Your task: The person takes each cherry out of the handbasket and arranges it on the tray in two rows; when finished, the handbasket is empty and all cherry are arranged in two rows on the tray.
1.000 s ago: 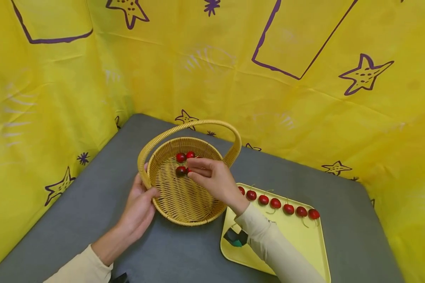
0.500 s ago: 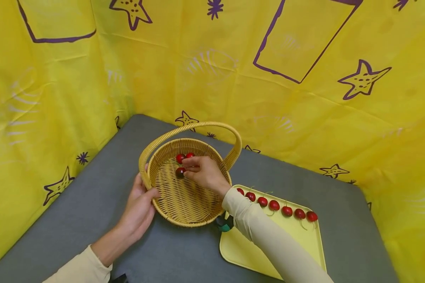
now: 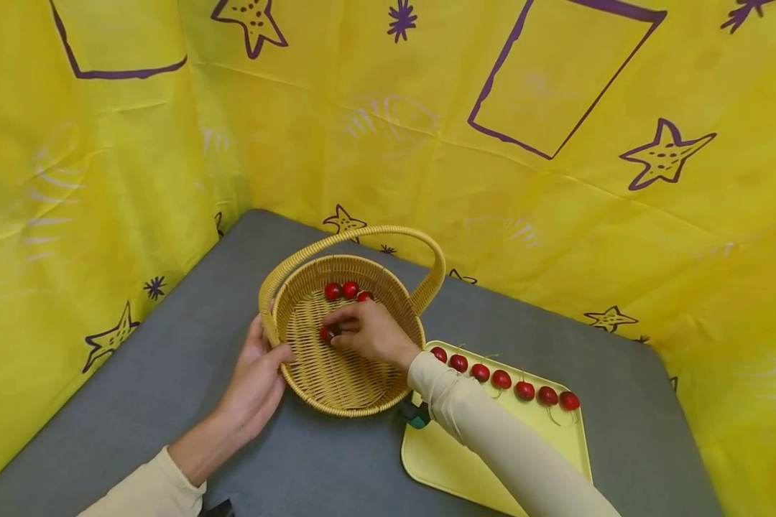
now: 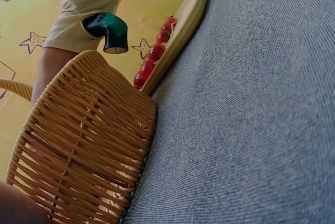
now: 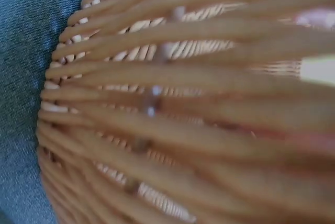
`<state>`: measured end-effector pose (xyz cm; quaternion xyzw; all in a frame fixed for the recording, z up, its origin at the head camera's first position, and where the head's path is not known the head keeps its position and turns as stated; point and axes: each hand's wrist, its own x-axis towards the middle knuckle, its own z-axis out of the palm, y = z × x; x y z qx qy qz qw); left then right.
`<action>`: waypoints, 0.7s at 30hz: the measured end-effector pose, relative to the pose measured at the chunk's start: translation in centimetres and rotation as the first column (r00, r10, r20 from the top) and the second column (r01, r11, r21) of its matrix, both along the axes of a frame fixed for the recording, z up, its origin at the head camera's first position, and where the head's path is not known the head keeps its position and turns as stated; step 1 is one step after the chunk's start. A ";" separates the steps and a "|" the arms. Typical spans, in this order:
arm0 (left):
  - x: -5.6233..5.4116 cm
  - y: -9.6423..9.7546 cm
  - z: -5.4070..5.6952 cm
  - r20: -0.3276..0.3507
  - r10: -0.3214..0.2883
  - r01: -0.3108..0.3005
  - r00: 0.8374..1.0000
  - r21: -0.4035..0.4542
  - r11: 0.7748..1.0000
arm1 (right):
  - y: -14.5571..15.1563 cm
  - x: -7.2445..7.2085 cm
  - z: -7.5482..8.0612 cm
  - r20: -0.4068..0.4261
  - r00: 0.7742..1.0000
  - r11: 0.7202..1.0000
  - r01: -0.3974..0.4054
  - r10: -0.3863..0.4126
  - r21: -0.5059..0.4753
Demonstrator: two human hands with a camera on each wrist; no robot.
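Observation:
A round woven basket [image 3: 336,380] with a tall arched handle stands on the grey table. My left hand [image 3: 252,388] grips its left side where the handle meets the rim, thumb over the edge. Inside the basket, my right hand [image 3: 371,334] pinches a dark red cherry [image 3: 327,334] between thumb and fingers. Three more cherries [image 3: 350,289] lie near the basket's far wall, one partly behind the right hand. The left wrist view has the basket's outer weave [image 4: 78,145] up close. Only blurred wicker [image 5: 157,109] fills most of the right wrist view.
To the right of the basket lies a pale yellow tray [image 3: 446,467], with a row of several red cherries [image 3: 501,379] along its far edge. The right forearm crosses above the tray. A yellow patterned cloth [image 3: 362,143] hangs behind the table.
My right hand has reached further into the basket and then drawn a cherry slightly toward me, away from the others. The left hand keeps its hold. The head view has shifted slightly.

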<state>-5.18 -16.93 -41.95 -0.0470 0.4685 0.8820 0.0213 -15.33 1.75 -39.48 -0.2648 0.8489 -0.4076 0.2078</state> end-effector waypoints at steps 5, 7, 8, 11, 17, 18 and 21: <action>-0.1 0.0 0.0 -0.006 -0.001 0.001 1.000 0.000 1.000 | 0.6 0.5 0.4 -0.027 1.000 1.000 -0.007 0.007 -0.025; 0.0 0.1 0.1 -0.003 -0.009 0.009 1.000 -0.005 1.000 | 1.1 1.0 0.7 -0.023 1.000 0.999 -0.005 0.004 -0.048; -0.1 0.1 0.0 -0.001 -0.012 0.012 1.000 -0.008 1.000 | 1.4 1.3 0.9 -0.027 1.000 0.998 0.000 -0.001 -0.057; -0.1 0.1 0.0 0.004 -0.018 0.018 1.000 -0.018 1.000 | 2.7 2.4 1.6 -0.020 0.999 0.995 0.022 -0.025 -0.098; 0.0 0.0 0.1 0.026 -0.013 0.014 1.000 -0.033 0.999 | 6.0 4.7 2.8 0.031 0.995 0.972 0.096 -0.092 -0.213; 0.0 0.0 0.1 0.029 -0.013 0.014 1.000 -0.033 0.999 | 6.6 5.1 3.1 0.046 0.994 0.966 0.108 -0.100 -0.235; 0.1 -0.1 0.2 0.040 -0.010 0.011 0.999 -0.033 0.999 | 8.6 6.3 3.6 0.078 0.988 0.948 0.151 -0.135 -0.279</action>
